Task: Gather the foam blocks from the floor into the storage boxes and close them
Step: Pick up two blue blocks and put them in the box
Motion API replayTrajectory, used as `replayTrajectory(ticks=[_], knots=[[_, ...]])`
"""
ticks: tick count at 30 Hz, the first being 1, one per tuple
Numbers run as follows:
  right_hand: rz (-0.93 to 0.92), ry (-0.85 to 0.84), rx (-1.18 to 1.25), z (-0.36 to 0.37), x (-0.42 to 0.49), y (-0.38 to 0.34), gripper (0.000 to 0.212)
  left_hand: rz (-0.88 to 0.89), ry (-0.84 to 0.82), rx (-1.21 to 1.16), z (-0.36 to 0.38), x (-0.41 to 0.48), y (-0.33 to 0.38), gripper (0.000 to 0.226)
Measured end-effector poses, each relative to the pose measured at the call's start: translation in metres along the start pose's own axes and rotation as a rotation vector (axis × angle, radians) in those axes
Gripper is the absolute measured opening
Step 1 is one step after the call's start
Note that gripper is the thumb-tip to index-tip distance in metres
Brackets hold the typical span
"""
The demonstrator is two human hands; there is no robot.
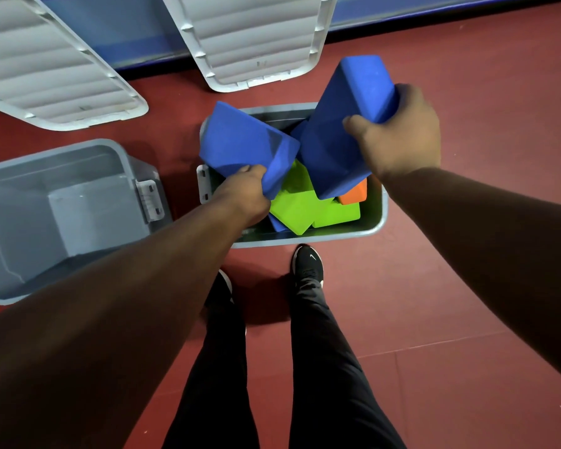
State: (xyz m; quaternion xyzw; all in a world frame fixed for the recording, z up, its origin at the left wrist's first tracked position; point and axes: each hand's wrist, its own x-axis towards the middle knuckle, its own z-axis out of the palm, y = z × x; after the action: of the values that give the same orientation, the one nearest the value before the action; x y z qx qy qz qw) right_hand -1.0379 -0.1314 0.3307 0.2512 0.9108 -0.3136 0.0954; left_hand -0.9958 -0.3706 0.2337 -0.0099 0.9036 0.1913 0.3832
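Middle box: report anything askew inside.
The green blocks lie tilted and jumbled, not stacked flat, with an orange block tucked by the right wall. Packed this loosely, the box may not close.

I get a single wide-angle head view, looking steeply down from standing height, close over the grey storage box [321, 238] straight ahead and the wearer's shoes [308, 263].

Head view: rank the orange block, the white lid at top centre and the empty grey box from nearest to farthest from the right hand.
1. Orange block, in the filled box just under the right hand.
2. White lid, beyond that box, toward the left.
3. Empty grey box, far on the left side.
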Motion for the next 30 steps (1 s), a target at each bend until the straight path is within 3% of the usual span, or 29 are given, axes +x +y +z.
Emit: replayTrajectory(ticks=[7,13,16,18,21,24,27,30], knots=[[-0.032,0.031,0.169,-0.006,-0.001,0.008,0.076,-0.044,0.034,0.003,-0.004,0.000,-0.004,0.039],[-0.135,0.040,0.284,-0.001,0.008,0.005,0.067,-0.080,-0.033,0.029,0.008,-0.006,-0.004,0.053],[-0.288,0.044,0.200,0.007,0.011,0.008,0.072,-0.076,-0.043,0.021,0.017,-0.008,-0.005,0.047],[-0.412,0.026,0.019,0.018,0.009,0.018,0.072,-0.079,-0.047,0.010,0.024,-0.009,-0.007,0.040],[-0.547,-0.171,-0.355,0.040,0.001,0.045,0.067,-0.088,-0.048,-0.002,0.035,-0.006,-0.009,0.040],[-0.431,-0.504,-0.682,0.056,-0.013,0.071,0.075,-0.086,-0.028,0.019,0.043,-0.001,-0.012,0.043],[-0.255,-0.652,-0.684,0.063,-0.024,0.087,0.072,-0.064,-0.012,0.059,0.048,0.000,-0.014,0.042],[-0.234,-0.671,-0.627,0.065,-0.029,0.091,0.072,-0.054,-0.005,0.078,0.051,-0.002,-0.015,0.042]])
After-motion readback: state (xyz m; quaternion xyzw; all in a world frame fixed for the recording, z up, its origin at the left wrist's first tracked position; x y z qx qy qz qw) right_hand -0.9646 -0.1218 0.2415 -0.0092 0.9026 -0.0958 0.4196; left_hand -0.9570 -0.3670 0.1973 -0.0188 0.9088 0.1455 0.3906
